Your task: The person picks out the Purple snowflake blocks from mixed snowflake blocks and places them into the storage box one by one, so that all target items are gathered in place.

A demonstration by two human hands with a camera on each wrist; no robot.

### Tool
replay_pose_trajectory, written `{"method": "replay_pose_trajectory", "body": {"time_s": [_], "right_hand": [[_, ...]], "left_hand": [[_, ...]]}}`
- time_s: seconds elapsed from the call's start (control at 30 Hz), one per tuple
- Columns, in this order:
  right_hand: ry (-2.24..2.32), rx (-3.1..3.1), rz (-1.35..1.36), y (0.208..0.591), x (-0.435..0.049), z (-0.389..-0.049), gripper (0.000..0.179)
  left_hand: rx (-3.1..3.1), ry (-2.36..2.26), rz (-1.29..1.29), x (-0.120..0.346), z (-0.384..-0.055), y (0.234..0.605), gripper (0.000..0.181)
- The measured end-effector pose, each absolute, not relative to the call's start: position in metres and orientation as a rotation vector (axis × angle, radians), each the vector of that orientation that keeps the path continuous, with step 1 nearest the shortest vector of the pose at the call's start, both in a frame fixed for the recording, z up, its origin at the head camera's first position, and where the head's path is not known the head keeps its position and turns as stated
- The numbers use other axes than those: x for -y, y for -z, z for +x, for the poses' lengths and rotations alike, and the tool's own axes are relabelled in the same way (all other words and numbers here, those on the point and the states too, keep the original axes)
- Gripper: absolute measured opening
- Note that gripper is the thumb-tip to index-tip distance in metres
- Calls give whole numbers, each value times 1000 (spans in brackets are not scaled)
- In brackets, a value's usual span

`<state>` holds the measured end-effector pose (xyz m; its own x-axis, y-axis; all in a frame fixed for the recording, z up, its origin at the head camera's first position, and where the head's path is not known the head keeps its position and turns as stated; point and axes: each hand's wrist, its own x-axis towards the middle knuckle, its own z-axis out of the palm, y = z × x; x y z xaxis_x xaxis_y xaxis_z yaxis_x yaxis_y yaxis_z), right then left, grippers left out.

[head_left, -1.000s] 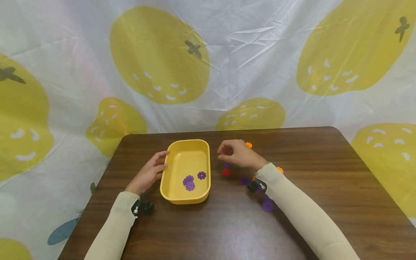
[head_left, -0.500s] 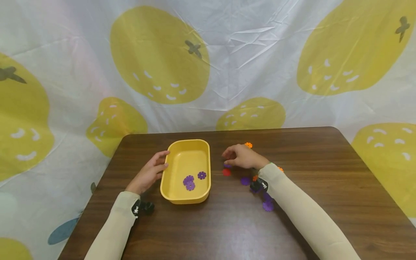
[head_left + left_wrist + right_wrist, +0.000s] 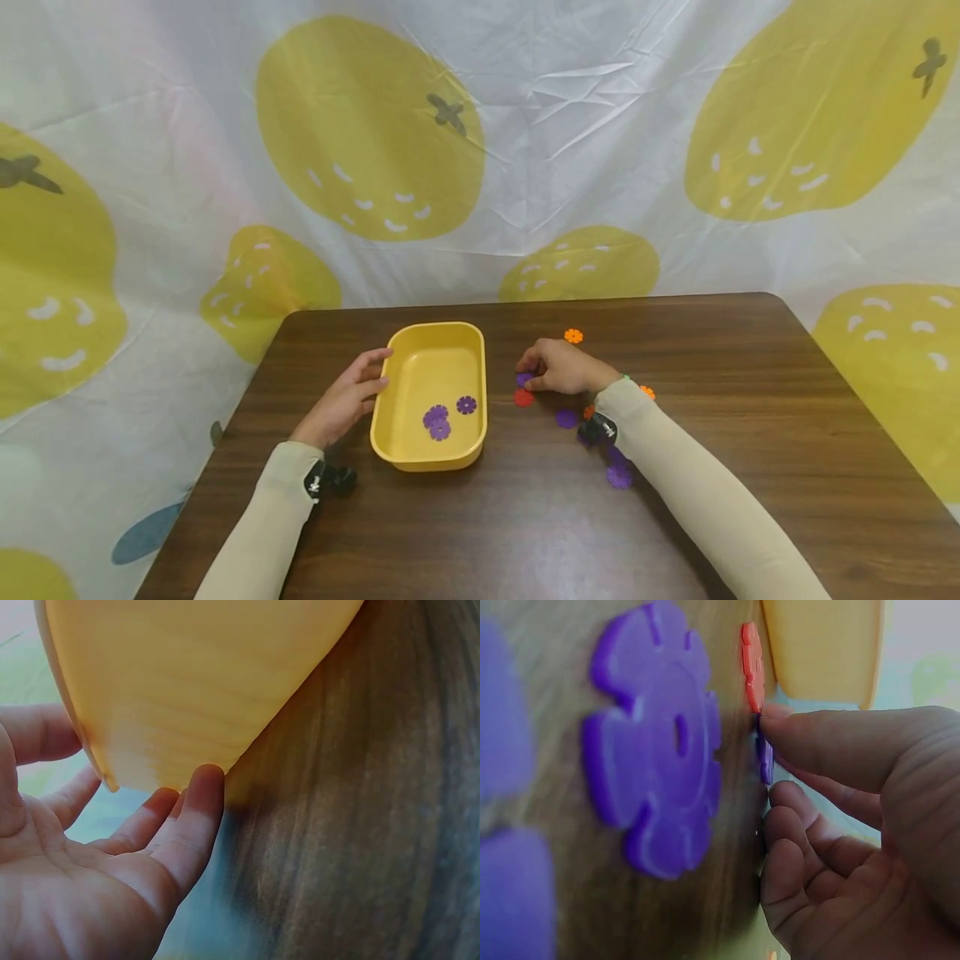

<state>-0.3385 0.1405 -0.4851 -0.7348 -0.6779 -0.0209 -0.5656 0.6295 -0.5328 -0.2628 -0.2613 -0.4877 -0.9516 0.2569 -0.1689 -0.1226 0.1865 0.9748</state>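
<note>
My left hand (image 3: 342,402) rests against the left side of a yellow plastic bin (image 3: 405,457), its fingers spread loosely along the outer wall and rim. Several purple notched snowflake discs (image 3: 439,428) lie inside the bin. To the right, my right hand (image 3: 567,367) reaches down to the table and pinches a purple snowflake disc (image 3: 524,379) between thumb and fingers. That disc (image 3: 766,761) is still low at the tabletop, partly hidden by the thumb in the right wrist view. A red snowflake disc (image 3: 523,398) lies right beside it.
An orange disc (image 3: 573,336) lies behind the right hand, and another orange disc (image 3: 647,392) by its wrist. More purple discs (image 3: 618,477) lie under and near the right forearm. The brown wooden table (image 3: 495,533) ends at a fruit-print curtain (image 3: 570,150).
My right hand has come down and slightly back toward me, from beside the bin onto the purple disc. The left hand and bin have stayed put.
</note>
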Motion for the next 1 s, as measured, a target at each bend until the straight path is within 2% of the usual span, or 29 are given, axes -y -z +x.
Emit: {"method": "replay_pose_trajectory", "body": {"time_s": [0.13, 0.67, 1.0], "right_hand": [[742, -2630, -1004, 485, -140, -339, 19], [967, -2584, -1004, 478, -140, -332, 16], [1146, -2581, -993, 457, -132, -329, 17]], "left_hand": [[-2178, -1824, 133, 262, -263, 487, 54], [-2166, -1829, 158, 262, -263, 490, 56], [-2154, -1838, 157, 263, -264, 490, 55]]}}
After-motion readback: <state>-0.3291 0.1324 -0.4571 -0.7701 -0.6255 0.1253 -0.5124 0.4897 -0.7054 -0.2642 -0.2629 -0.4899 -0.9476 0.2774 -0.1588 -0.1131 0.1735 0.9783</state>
